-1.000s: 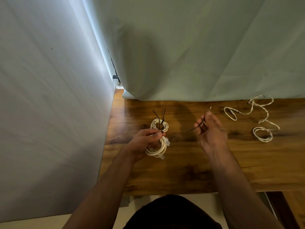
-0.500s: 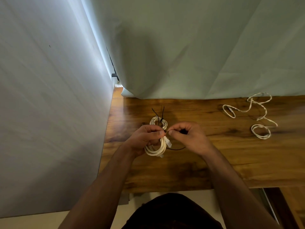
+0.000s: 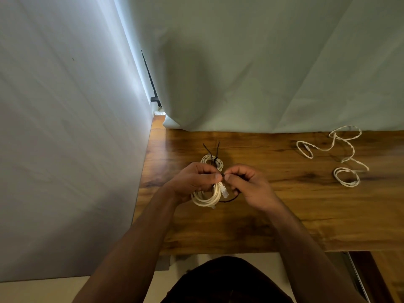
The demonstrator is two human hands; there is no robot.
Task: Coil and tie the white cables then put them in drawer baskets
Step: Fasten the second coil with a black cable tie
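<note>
My left hand (image 3: 192,181) grips a coiled white cable (image 3: 207,199) with a clear plug, held just above the wooden table (image 3: 284,215). My right hand (image 3: 247,184) pinches a thin black tie (image 3: 229,200) that loops under the coil; both thumbs meet at the top of the coil. Behind my hands lies a smaller white coil (image 3: 213,160) bound with a black tie whose two ends stick up. A loose, uncoiled white cable (image 3: 341,154) sprawls at the table's far right.
A pale cloth backdrop (image 3: 262,73) hangs along the table's back edge, and another sheet (image 3: 65,138) covers the left side. The table's near edge runs above my dark-clothed lap (image 3: 225,281). No drawer basket is in view.
My right hand, which held the black tie up and apart to the right, has come in to the coil; the tie now loops beneath it. The left hand stayed put.
</note>
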